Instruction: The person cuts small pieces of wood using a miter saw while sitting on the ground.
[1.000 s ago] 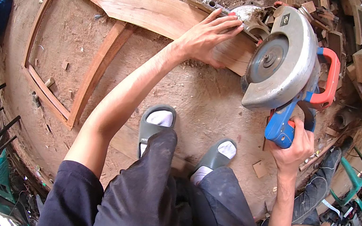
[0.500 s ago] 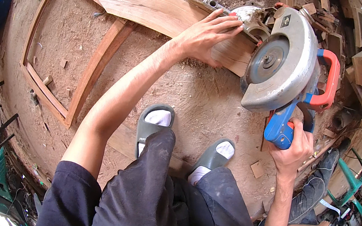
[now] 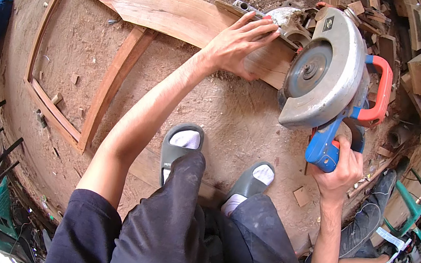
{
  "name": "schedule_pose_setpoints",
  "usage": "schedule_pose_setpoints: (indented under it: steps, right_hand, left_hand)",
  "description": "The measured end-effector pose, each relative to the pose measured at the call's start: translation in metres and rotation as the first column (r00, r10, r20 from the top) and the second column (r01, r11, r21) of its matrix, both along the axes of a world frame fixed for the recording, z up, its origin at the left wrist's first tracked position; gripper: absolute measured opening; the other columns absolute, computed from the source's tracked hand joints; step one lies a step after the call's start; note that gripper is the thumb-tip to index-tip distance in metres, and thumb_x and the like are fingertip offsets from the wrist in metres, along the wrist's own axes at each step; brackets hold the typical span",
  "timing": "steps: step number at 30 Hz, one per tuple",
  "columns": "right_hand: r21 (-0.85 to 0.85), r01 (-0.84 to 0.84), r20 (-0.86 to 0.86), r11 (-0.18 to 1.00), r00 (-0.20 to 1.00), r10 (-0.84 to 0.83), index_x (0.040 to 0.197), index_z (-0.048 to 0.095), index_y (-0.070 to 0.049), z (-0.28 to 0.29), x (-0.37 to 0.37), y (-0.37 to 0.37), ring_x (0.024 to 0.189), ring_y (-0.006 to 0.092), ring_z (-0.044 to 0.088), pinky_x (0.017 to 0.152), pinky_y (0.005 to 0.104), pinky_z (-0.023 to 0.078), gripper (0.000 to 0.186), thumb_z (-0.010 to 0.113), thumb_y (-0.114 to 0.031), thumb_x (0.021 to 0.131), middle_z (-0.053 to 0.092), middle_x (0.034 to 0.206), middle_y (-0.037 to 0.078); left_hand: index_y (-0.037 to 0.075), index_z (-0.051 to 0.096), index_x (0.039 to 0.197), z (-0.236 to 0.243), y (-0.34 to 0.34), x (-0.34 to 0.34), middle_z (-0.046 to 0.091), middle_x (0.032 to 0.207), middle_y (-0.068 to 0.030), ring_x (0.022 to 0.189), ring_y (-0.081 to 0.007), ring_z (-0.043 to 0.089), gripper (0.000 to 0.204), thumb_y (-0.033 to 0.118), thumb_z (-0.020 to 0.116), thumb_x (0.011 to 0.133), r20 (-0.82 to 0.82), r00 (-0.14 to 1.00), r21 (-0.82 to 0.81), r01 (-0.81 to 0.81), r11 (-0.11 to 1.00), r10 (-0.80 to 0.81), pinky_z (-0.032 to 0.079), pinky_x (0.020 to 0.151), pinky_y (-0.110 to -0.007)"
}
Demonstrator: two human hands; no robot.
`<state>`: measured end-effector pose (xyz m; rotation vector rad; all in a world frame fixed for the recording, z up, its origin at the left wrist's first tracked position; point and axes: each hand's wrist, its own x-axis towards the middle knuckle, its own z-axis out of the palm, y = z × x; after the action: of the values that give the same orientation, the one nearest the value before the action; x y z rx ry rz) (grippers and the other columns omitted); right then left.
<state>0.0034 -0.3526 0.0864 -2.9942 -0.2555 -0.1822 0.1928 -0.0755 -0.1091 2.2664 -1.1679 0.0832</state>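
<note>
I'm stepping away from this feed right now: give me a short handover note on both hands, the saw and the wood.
Left hand: flat on the wide wooden board, pressing it down beside the saw.
Right hand: closed on the blue handle of the circular saw, which sits at the board's right end.
Board lies on the sawdust floor, joined to a wooden frame; both feet in grey slides stand close by.
Done: saw is placed at the board's edge. Whether the blade is spinning or how far a cut has gone cannot be told.
Left: the cut itself.

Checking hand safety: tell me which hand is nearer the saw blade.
Left. The left hand presses the plank just beside the saw blade; the right hand grips the blue handle below it.
</note>
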Motion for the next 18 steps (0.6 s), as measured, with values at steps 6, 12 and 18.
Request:
schedule_pose_setpoints:
  steps: [6, 12, 18]
  right_hand:
    - [-0.01, 0.001, 0.003, 1.0, 1.0, -0.001, 0.109, 0.067, -0.001, -0.0003, -0.0017, 0.0005, 0.066, 0.0289, 0.065, 0.07, 0.0406, 0.046, 0.053, 0.081, -0.039, 0.075, 0.064, 0.074, 0.01]
    - [-0.019, -0.003, 0.016, 1.0, 1.0, 0.003, 0.109, 0.067, 0.0, -0.0014, -0.0014, 0.0023, 0.068, 0.0287, 0.065, 0.07, 0.0409, 0.046, 0.054, 0.081, -0.04, 0.076, 0.065, 0.074, 0.009]
    - [-0.022, -0.007, 0.034, 1.0, 0.999, 0.008, 0.11, 0.066, 0.001, -0.0044, -0.0029, 0.0035, 0.069, 0.029, 0.066, 0.07, 0.0409, 0.045, 0.051, 0.08, -0.036, 0.077, 0.065, 0.075, 0.01]
  left_hand:
    - [0.009, 0.035, 0.16, 0.0002, 0.0001, -0.0019, 0.037, 0.163, -0.0118, 0.154, -0.0269, 0.031, 0.123, 0.048, 0.092, 0.058, -0.014, 1.0, 0.023, -0.011, 1.0, 0.011, 0.017, 0.13, -0.054]
    - [0.009, 0.035, 0.16, 0.0007, 0.0007, -0.0039, 0.036, 0.164, -0.011, 0.155, -0.026, 0.029, 0.124, 0.049, 0.092, 0.057, -0.018, 0.999, 0.04, -0.026, 0.999, 0.027, 0.015, 0.131, -0.055]
    - [0.009, 0.035, 0.16, 0.0003, 0.0013, -0.0035, 0.036, 0.163, -0.0103, 0.155, -0.0255, 0.03, 0.122, 0.048, 0.091, 0.058, -0.011, 1.0, 0.038, -0.022, 0.999, 0.022, 0.016, 0.13, -0.056]
